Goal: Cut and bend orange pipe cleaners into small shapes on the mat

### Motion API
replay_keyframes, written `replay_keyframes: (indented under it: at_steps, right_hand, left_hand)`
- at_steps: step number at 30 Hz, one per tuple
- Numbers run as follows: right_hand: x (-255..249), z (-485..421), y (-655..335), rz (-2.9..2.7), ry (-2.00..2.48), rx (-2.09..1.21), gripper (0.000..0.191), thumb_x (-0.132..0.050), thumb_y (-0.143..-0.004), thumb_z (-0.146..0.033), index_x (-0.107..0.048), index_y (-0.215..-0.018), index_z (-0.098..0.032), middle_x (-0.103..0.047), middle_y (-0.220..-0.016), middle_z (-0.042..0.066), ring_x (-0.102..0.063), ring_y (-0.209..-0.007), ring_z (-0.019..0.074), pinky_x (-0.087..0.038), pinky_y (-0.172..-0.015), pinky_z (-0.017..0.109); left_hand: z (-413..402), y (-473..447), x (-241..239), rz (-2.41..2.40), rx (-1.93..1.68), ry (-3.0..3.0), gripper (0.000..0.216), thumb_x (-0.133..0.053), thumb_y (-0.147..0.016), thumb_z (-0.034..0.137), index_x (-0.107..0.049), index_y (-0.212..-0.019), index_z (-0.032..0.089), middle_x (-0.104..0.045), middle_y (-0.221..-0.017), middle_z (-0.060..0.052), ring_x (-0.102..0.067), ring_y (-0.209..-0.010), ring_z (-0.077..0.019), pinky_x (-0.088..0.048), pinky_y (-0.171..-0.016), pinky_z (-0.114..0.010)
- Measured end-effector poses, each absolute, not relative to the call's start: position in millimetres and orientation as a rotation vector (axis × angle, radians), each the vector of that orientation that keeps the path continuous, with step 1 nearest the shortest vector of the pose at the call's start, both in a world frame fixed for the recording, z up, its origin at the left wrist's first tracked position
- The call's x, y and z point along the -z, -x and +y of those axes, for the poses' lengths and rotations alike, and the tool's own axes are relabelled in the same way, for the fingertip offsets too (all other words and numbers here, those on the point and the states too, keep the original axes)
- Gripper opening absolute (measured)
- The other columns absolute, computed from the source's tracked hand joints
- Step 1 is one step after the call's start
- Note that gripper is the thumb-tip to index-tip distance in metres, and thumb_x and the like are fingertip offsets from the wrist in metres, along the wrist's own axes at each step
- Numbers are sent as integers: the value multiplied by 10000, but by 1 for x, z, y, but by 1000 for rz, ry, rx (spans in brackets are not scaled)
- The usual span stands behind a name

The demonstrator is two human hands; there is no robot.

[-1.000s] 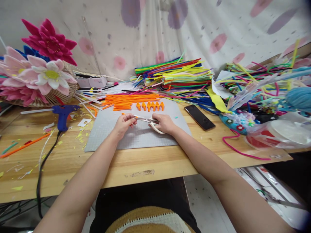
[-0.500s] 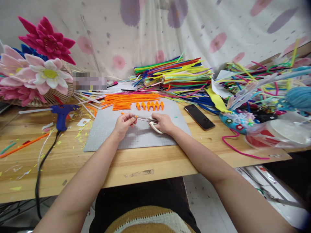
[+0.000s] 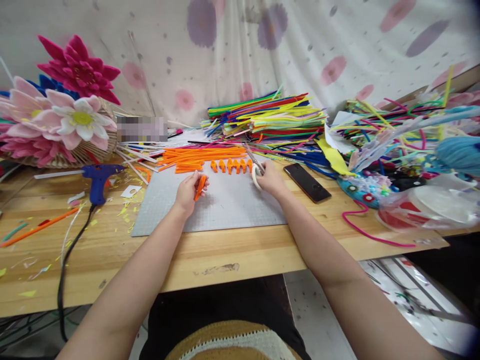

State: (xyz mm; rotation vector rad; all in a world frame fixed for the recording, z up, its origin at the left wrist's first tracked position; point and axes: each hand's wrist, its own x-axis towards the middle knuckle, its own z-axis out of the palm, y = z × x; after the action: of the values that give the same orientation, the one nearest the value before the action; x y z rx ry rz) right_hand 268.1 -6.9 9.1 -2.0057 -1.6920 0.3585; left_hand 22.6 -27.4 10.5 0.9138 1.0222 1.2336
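Above the left part of the grey cutting mat point(image 3: 232, 210), my left hand point(image 3: 187, 194) is closed on a short folded piece of orange pipe cleaner point(image 3: 200, 188). My right hand point(image 3: 272, 178) grips white-handled scissors point(image 3: 257, 172) at the mat's right side, their blades pointing away from me. Several small shaped orange pieces point(image 3: 230, 166) stand in a row along the back of the mat. Left of that row lie short orange pipe cleaners point(image 3: 187, 167), with longer orange ones point(image 3: 206, 152) behind them.
A blue glue gun point(image 3: 98, 182) with a black cord stands at left, near felt-like flowers point(image 3: 81, 119) and yellow scraps. Bundles of coloured pipe cleaners point(image 3: 266, 117) fill the back. A phone point(image 3: 307, 182) and a plastic-wrapped roll point(image 3: 431, 207) lie to the right.
The scissors have moved right and away from my left hand, blades now turned toward the back. My left hand has turned, bringing the folded orange piece into clearer view.
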Motion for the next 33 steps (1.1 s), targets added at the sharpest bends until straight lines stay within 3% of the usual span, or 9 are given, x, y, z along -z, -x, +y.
replay_keyframes:
  at_steps: [6,11,17,19,21,26,33]
  right_hand:
    - [-7,8,-292,-1655,2242,-250,382,-562,-697,-382,-473,-982,-144,-607,-952,177,-577,-863,280,-416,-706,363]
    - [-2,24,-289,-1716,2271,-60,421,-534,-735,-252,-436,-1095,-58,-529,-1104,260,-519,-1039,325,-391,-831,407]
    - [-7,34,-289,-1748,2233,-12,319,-507,-756,-243,-528,-1024,-71,-543,-1095,241,-472,-1065,337,-353,-865,444]
    - [-13,28,-279,-1717,2109,28,267,-516,-753,-267,-564,-961,-106,-560,-1072,210,-470,-1051,321,-353,-859,433]
    - [-17,18,-259,-1788,1862,-98,199,-485,-782,-291,-587,-869,-145,-598,-977,145,-512,-960,254,-373,-827,378]
    - [-6,-10,-184,-2088,1174,-940,291,-509,-772,-447,-585,-825,-171,-602,-760,16,-531,-700,126,-395,-639,248]
    - [18,-12,-149,-1985,1153,-976,188,-521,-772,-340,-576,-791,-161,-593,-737,-7,-500,-668,98,-376,-652,228]
  left_hand:
    - [-25,-21,-6,1108,-1301,-924,286,-723,-566,354,-563,-679,146,-564,-612,13,-499,-512,-62,-354,-426,-163]
    - [-23,-19,-4,1123,-1364,-779,211,-685,-599,265,-510,-633,152,-579,-580,16,-547,-519,-79,-411,-488,-186]
    - [-22,-21,-9,874,-1434,-588,177,-656,-690,258,-501,-680,175,-582,-633,48,-551,-586,-56,-473,-658,-219]
    - [-20,-22,-7,829,-1426,-589,205,-664,-704,312,-505,-691,184,-585,-662,51,-545,-587,-52,-465,-643,-211]
    - [-19,-23,-3,805,-1409,-612,231,-681,-694,353,-517,-700,190,-582,-672,52,-531,-567,-50,-449,-596,-203]
    - [-17,-28,3,734,-1454,-628,209,-717,-667,328,-559,-701,195,-573,-669,54,-521,-587,-42,-435,-604,-189]
    - [-17,-28,2,780,-1470,-559,194,-718,-661,289,-559,-680,180,-588,-685,31,-504,-588,-53,-426,-615,-193]
